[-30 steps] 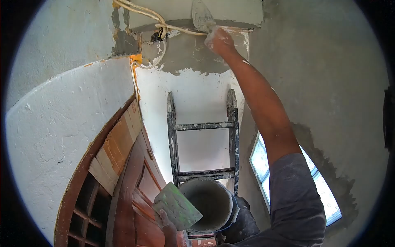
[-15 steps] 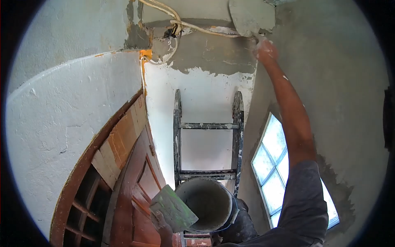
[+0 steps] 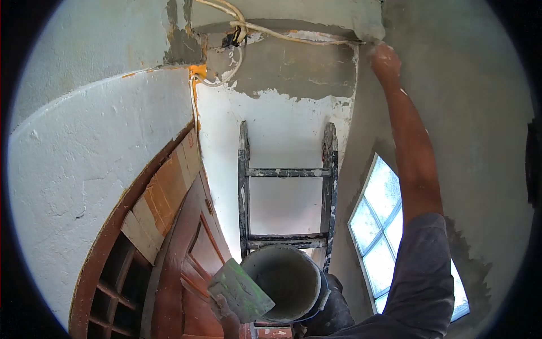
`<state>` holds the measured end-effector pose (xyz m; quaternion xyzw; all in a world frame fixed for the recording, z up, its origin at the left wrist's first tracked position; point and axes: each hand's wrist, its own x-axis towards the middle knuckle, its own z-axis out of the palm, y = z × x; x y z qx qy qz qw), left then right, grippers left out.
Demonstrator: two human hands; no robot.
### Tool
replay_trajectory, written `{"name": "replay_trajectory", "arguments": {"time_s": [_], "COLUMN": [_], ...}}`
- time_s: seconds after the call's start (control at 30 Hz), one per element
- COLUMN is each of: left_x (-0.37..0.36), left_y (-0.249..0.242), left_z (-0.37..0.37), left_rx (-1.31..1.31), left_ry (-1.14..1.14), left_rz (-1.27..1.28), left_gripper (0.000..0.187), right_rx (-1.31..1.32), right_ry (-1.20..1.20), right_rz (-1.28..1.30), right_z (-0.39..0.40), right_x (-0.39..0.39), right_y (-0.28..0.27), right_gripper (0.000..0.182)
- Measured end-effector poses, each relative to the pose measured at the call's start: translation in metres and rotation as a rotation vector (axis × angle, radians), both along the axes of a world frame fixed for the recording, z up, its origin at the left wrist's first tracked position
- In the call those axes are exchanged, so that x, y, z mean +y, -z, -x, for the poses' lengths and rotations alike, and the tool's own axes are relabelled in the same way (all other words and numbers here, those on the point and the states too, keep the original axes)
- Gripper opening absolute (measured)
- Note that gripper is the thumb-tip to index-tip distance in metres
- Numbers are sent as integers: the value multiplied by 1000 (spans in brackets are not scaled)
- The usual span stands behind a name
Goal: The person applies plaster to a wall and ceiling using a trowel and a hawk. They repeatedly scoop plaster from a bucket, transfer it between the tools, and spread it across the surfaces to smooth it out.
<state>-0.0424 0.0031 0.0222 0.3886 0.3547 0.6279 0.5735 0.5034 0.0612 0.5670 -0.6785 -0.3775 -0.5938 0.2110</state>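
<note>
High at the ceiling corner, my right hand is closed around the handle of a trowel. Its mortar-coloured blade lies against the upper surface near the wall corner, and its outline is hard to make out. Low in the view, my left hand grips a flat rectangular board, grey with green streaks, like a plasterer's hawk. The board tilts beside the rim of a bucket whose inside is coated grey.
A mortar-spattered ladder stands against the white wall. Loose cables run along the top. A glass-block window is at right. A brown door and cardboard are at left.
My right hand and the trowel have moved to the right along the top, into the corner. The blade now shows narrower. My left hand and the board stay nearly in place.
</note>
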Motion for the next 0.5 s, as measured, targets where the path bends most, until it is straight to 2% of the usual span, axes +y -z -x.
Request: {"name": "replay_trajectory", "arguments": {"time_s": [0.07,0.17,0.3,0.37,0.47,0.5], "left_x": [3,7,6,2,7,8], "left_y": [-1,-14,-35,-38,-12,-3], "left_z": [1,-5,-15,-10,4,6], "left_rx": [0,44,-28,18,51,56], "left_ry": [-4,-3,30,-14,-29,-23], "left_rz": [2,6,23,-17,-17,-9], "left_gripper": [56,54,54,54,53,52], "right_rx": [-45,174,221,263,4,60], "right_ry": [-10,-88,-10,47,31,26], "right_rz": [-69,67,81,58,27,66], "right_z": [-4,24,51,48,48,63], "right_x": [-8,11,24,11,-8,-4], "right_y": [5,5,6,-3,-3,-4], "right_gripper": [28,30,27,26,24,25]}}
